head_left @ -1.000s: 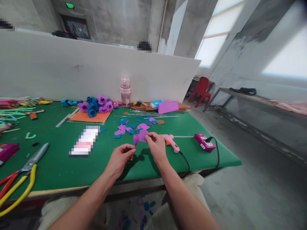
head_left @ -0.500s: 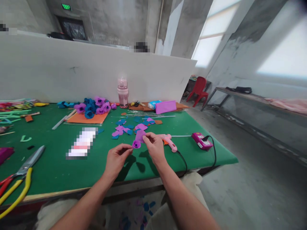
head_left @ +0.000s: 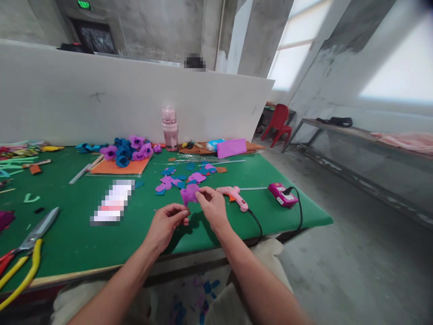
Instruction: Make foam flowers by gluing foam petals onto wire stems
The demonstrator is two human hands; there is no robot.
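Note:
A purple foam petal piece [head_left: 189,194] is pinched between my two hands above the green table [head_left: 84,234]. My right hand [head_left: 211,207] grips its right edge with thumb and fingers closed. My left hand [head_left: 167,223] is closed in a pinch just under its lower left side. Several loose purple and blue foam petals [head_left: 176,178] lie just beyond my hands. A pink glue gun [head_left: 233,195] rests to the right of my right hand.
Finished blue and purple foam flowers [head_left: 126,151] sit on an orange sheet at the back. A pink bottle [head_left: 169,128], a purple foam roll [head_left: 232,148], a pink power strip [head_left: 282,195] and yellow-handled shears [head_left: 23,255] are also on the table. A white partition [head_left: 101,99] stands behind.
The purple piece, seen rolled into a small bud half a second ago, now shows as a flatter petal between my hands. My hands stay close together; the view has drifted slightly.

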